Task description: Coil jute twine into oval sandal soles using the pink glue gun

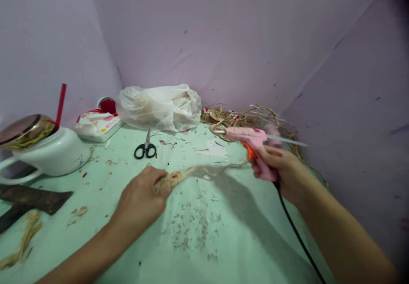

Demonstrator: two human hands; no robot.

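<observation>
Between the thumb and fingers of my left hand (143, 194) is a small piece of coiled braided cord (172, 178), straw-coloured. A loose tail of the cord runs from it to the right, over the green table. My right hand (281, 166) is wrapped round the handle of a pink hot glue gun (252, 137) with an orange trigger. The gun is raised above the table, its metal nozzle pointing left. A translucent glue stick (289, 140) sticks out of its back, and a black power cord hangs down from the handle.
Black-handled scissors (146, 147) lie beyond my left hand. A white plastic bag (162, 107) and a heap of braided cord (236, 117) sit at the back wall. At left are a white mug (60, 152), a white box (99, 126) and a dark hammer-like tool (35, 198).
</observation>
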